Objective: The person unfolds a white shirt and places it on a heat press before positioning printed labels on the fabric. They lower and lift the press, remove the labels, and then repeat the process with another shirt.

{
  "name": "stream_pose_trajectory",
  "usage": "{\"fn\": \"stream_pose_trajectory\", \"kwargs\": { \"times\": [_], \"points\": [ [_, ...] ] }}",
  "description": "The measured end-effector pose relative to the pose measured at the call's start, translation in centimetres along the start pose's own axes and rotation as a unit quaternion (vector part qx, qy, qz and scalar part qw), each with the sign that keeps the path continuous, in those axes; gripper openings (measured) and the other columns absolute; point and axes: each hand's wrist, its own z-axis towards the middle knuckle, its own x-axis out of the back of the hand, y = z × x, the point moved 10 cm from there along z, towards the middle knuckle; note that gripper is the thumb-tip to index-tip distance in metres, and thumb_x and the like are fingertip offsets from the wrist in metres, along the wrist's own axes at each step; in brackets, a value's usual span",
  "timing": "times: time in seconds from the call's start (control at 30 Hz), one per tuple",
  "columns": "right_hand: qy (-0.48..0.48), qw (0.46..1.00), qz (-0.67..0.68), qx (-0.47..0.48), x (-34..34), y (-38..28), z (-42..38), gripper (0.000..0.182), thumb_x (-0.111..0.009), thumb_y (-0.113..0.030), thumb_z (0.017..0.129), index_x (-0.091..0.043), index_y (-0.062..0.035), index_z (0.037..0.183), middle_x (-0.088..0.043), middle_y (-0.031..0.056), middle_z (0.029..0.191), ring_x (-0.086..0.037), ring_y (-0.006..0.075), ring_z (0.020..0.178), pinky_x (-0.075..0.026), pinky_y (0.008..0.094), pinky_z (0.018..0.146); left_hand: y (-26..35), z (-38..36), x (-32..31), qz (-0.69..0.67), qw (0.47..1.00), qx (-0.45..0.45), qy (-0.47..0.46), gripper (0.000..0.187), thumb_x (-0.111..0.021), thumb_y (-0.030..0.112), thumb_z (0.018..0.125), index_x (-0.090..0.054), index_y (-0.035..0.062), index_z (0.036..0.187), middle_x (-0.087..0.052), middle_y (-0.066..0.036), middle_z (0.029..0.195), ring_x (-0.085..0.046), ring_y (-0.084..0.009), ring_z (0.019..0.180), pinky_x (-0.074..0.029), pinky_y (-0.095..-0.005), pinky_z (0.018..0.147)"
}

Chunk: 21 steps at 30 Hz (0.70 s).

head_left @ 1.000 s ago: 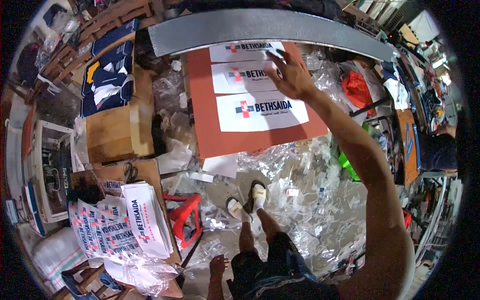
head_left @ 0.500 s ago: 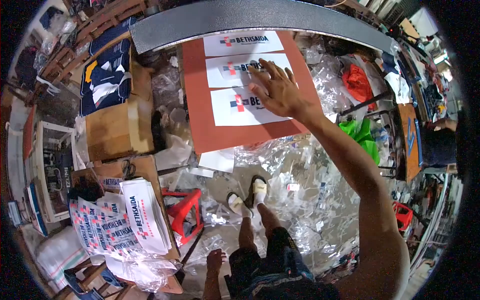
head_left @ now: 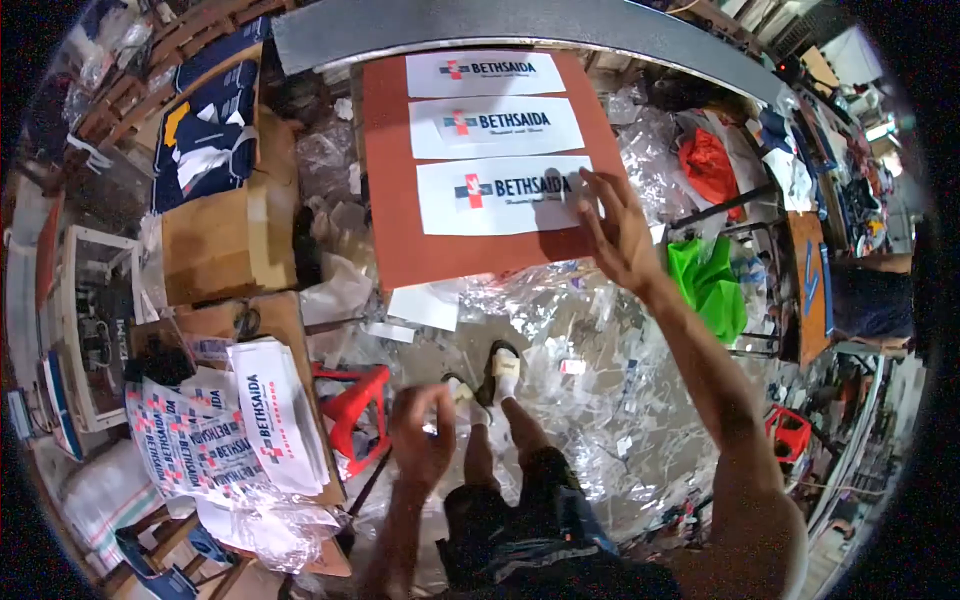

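Three white sheets printed with "BETHSAIDA" and a red and blue cross lie in a column on a reddish-brown board (head_left: 470, 262): a far sheet (head_left: 430, 75), a middle sheet (head_left: 435, 130) and a near sheet (head_left: 440, 205). My right hand (head_left: 625, 240) is open, fingers apart, with its fingertips over the right end of the near sheet and a shadow beside them. Raised above the floor, left of my feet, my left hand (head_left: 422, 435) is slightly blurred. Its fingers curve loosely with a gap to the thumb, and nothing shows in it.
A side table at left holds a stack of printed sheets (head_left: 280, 420) and printed plastic wrap (head_left: 190, 440). Behind it stands a carton (head_left: 230, 250) with dark blue garments (head_left: 205, 140). A red stool (head_left: 355, 415) is near my left arm. Plastic scraps litter the floor; a grey beam (head_left: 450, 30) crosses the far side.
My right hand has drawn back from above the middle and near sheets to the near sheet's right end. My left hand has risen from beside my leg. The view has shifted slightly.
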Motion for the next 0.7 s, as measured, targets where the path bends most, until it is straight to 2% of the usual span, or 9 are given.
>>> {"fn": "stream_pose_trajectory", "kwargs": {
  "times": [0.03, 0.07, 0.13, 0.2, 0.33, 0.4, 0.5, 0.7],
  "points": [
    [0.025, 0.998, 0.031, -0.043, 0.5, 0.8, -1.1, 0.050, -0.053, -0.031, 0.103, -0.051, 0.0048, 0.138, -0.054, 0.0254, 0.133, -0.055, 0.0452, 0.120, -0.045, 0.0465, 0.104, 1.9, 3.1, -0.6, -0.027, 0.999, -0.013, -0.010, 0.015, -0.068, 0.008, 0.088, -0.066, 0.0031, 0.101, -0.067, -0.016, 0.095, -0.064, -0.0352, 0.090, -0.050, -0.0453, 0.083],
    [0.039, 0.997, -0.057, -0.020, 0.7, 0.0, -1.7, 0.047, -0.054, -0.029, 0.102, -0.052, 0.0024, 0.138, -0.054, 0.0231, 0.131, -0.055, 0.0429, 0.118, -0.043, 0.0480, 0.104, 3.4, 5.9, -1.2, -0.052, 0.998, -0.027, -0.019, 0.020, -0.068, 0.008, 0.087, -0.066, 0.0030, 0.106, -0.067, -0.015, 0.101, -0.063, -0.0350, 0.096, -0.049, -0.0452, 0.087],
    [0.043, 0.993, -0.113, 0.007, 0.5, -0.6, -2.3, 0.045, -0.055, -0.028, 0.101, -0.053, -0.0026, 0.138, -0.054, 0.0196, 0.134, -0.053, 0.0390, 0.121, -0.039, 0.0490, 0.105, 9.7, 12.0, -0.5, 0.081, 0.982, -0.170, 0.021, 0.024, -0.068, 0.010, 0.087, -0.067, 0.0043, 0.110, -0.064, -0.012, 0.112, -0.061, -0.0338, 0.103, -0.048, -0.0461, 0.089],
    [0.035, 0.991, -0.129, 0.022, 0.4, -0.7, -2.1, 0.044, -0.055, -0.028, 0.101, -0.054, -0.0055, 0.138, -0.054, 0.0176, 0.134, -0.052, 0.0372, 0.123, -0.037, 0.0492, 0.106, 10.3, 16.0, -2.4, 0.110, 0.971, -0.210, 0.002, 0.027, -0.067, 0.014, 0.089, -0.067, 0.0055, 0.115, -0.062, -0.009, 0.118, -0.058, -0.0309, 0.109, -0.045, -0.0456, 0.091],
    [0.010, 0.982, -0.181, 0.056, -0.3, -0.8, -1.5, 0.041, -0.053, -0.029, 0.102, -0.054, -0.0108, 0.138, -0.054, 0.0135, 0.135, -0.048, 0.0337, 0.127, -0.032, 0.0501, 0.108, 11.0, 19.6, -4.3, 0.203, 0.948, -0.246, -0.011, 0.028, -0.066, 0.018, 0.090, -0.068, 0.0054, 0.115, -0.062, -0.008, 0.116, -0.056, -0.0276, 0.111, -0.042, -0.0443, 0.094],
    [0.006, 0.983, -0.176, 0.055, -0.4, -0.7, -1.5, 0.040, -0.049, -0.031, 0.103, -0.055, -0.0116, 0.138, -0.053, 0.0128, 0.136, -0.046, 0.0330, 0.129, -0.030, 0.0511, 0.108, 10.2, 20.1, -5.8, 0.245, 0.936, -0.250, -0.046, 0.029, -0.066, 0.020, 0.091, -0.068, 0.0072, 0.117, -0.063, -0.007, 0.119, -0.055, -0.0271, 0.114, -0.038, -0.0433, 0.101],
    [-0.012, 0.979, -0.193, 0.072, -1.0, -0.7, -1.7, 0.041, -0.044, -0.034, 0.105, -0.056, -0.0135, 0.139, -0.053, 0.0111, 0.136, -0.045, 0.0320, 0.130, -0.029, 0.0538, 0.109, 10.0, 20.1, -6.3, 0.245, 0.932, -0.265, -0.043, 0.028, -0.066, 0.020, 0.091, -0.068, 0.0055, 0.115, -0.062, -0.007, 0.117, -0.055, -0.0272, 0.113, -0.038, -0.0436, 0.099],
    [-0.012, 0.981, -0.181, 0.065, -1.0, -0.5, -1.6, 0.040, -0.046, -0.032, 0.105, -0.056, -0.0130, 0.139, -0.053, 0.0110, 0.136, -0.046, 0.0323, 0.129, -0.030, 0.0530, 0.109, 10.1, 20.2, -6.1, 0.229, 0.935, -0.268, -0.035, 0.026, -0.067, 0.019, 0.090, -0.069, 0.0054, 0.111, -0.062, -0.007, 0.115, -0.056, -0.0269, 0.109, -0.039, -0.0434, 0.097]
  ]
}}
